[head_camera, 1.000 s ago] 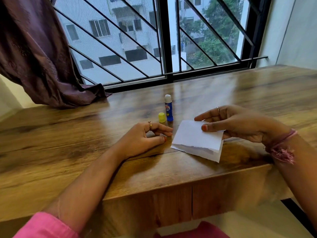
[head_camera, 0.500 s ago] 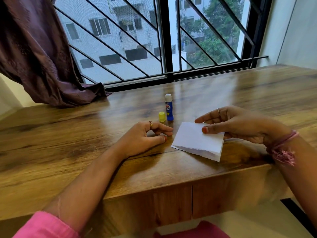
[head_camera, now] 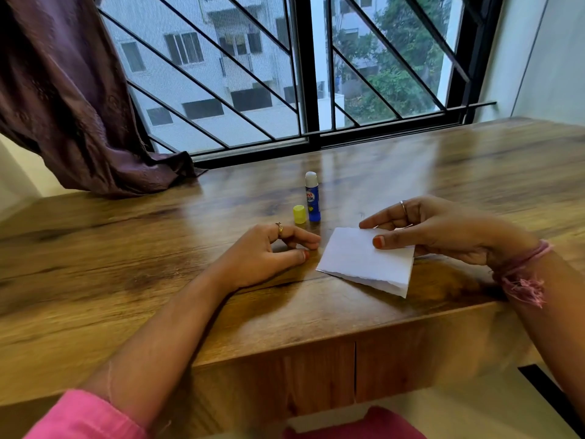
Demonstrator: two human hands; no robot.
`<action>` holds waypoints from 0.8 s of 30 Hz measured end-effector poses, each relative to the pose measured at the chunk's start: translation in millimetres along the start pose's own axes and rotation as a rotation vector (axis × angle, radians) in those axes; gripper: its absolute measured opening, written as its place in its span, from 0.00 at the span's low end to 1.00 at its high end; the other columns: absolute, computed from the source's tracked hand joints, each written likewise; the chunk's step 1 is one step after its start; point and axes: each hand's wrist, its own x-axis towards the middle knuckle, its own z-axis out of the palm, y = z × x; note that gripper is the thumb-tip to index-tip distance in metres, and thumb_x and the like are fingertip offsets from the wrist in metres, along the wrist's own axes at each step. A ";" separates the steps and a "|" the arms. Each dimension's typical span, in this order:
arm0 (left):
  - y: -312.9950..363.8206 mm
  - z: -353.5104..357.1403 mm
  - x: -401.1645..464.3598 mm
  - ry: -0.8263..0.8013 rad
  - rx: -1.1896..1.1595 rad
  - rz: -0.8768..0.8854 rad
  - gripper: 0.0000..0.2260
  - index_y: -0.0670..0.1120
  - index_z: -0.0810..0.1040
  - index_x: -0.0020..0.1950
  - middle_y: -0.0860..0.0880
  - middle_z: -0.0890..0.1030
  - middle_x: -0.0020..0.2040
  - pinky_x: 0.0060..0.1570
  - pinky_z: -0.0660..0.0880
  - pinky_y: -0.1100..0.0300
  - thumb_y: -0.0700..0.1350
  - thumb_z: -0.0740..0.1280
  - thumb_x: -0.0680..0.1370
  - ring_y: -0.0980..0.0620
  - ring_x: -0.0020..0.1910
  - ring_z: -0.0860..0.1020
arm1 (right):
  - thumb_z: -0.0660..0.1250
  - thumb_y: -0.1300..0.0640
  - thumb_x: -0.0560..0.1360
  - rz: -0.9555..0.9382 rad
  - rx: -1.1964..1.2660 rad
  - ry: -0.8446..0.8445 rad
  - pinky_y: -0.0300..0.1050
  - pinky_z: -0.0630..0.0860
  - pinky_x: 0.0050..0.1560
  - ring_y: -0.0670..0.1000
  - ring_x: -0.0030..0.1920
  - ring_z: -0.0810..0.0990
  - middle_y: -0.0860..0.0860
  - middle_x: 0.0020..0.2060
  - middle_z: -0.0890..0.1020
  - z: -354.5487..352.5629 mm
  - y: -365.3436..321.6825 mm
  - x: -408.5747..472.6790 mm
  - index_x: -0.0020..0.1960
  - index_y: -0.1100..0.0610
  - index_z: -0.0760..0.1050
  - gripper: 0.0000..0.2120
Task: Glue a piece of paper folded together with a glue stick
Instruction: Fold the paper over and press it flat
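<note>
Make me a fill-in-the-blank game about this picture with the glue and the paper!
1. The glue stick stands upright with its ____ off.
2. The yellow cap sits on the table to the ____ of the glue stick.
3. The ____ hand holds the folded paper.
4. The left hand rests on the table, holding ____.

Missing words: cap; left; right; nothing

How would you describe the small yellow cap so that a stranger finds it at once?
Start at the wooden table under the barred window. Near its middle stands an upright blue glue stick, beyond the left hand. The yellow cap stands just left of that stick, apart from it: much shorter, plain yellow, no label.
</note>
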 end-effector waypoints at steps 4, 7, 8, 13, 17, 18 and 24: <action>1.3 0.5 -0.2 -0.008 0.042 0.004 0.11 0.49 0.81 0.58 0.61 0.79 0.45 0.35 0.66 0.81 0.43 0.68 0.77 0.74 0.34 0.74 | 0.73 0.56 0.62 -0.008 -0.009 0.003 0.38 0.80 0.39 0.50 0.46 0.85 0.55 0.49 0.85 1.1 -0.9 -0.5 0.58 0.55 0.78 0.24; 0.7 0.3 0.8 -0.015 0.061 -0.014 0.10 0.52 0.81 0.57 0.61 0.79 0.46 0.40 0.66 0.80 0.46 0.68 0.77 0.71 0.41 0.75 | 0.73 0.57 0.63 -0.009 -0.006 0.001 0.37 0.79 0.38 0.50 0.45 0.85 0.55 0.49 0.86 1.5 -1.1 -0.7 0.58 0.56 0.78 0.24; 0.4 0.4 0.9 -0.017 0.064 -0.018 0.10 0.53 0.81 0.57 0.61 0.79 0.46 0.41 0.66 0.80 0.47 0.68 0.76 0.70 0.42 0.75 | 0.73 0.57 0.63 -0.009 -0.005 0.001 0.37 0.79 0.38 0.50 0.45 0.85 0.55 0.48 0.86 1.5 -0.8 -0.7 0.59 0.56 0.78 0.23; 1.1 0.9 1.7 -0.029 0.067 -0.019 0.09 0.54 0.81 0.56 0.61 0.79 0.47 0.40 0.67 0.78 0.48 0.68 0.76 0.69 0.42 0.75 | 0.73 0.58 0.63 -0.008 -0.011 0.006 0.37 0.79 0.39 0.50 0.45 0.85 0.54 0.48 0.86 1.4 0.0 -0.3 0.58 0.56 0.78 0.23; 0.2 0.8 2.6 -0.050 0.056 -0.029 0.09 0.55 0.81 0.56 0.58 0.80 0.51 0.52 0.69 0.66 0.49 0.68 0.76 0.62 0.52 0.76 | 0.73 0.57 0.63 -0.010 -0.009 0.012 0.37 0.80 0.39 0.50 0.46 0.85 0.54 0.49 0.86 1.5 0.5 -0.6 0.58 0.55 0.79 0.23; 0.2 0.8 2.1 -0.048 0.047 -0.026 0.09 0.54 0.81 0.56 0.56 0.80 0.52 0.54 0.70 0.63 0.49 0.68 0.76 0.60 0.52 0.76 | 0.73 0.57 0.63 -0.012 -0.015 0.015 0.37 0.80 0.40 0.50 0.46 0.85 0.54 0.49 0.86 1.8 0.5 -0.7 0.57 0.55 0.79 0.22; -0.1 0.8 2.0 -0.057 0.012 -0.016 0.09 0.53 0.82 0.55 0.54 0.80 0.51 0.56 0.70 0.68 0.48 0.69 0.76 0.59 0.53 0.77 | 0.73 0.58 0.64 -0.023 -0.042 0.023 0.40 0.82 0.44 0.50 0.47 0.85 0.54 0.49 0.86 3.3 0.9 -1.7 0.58 0.55 0.78 0.22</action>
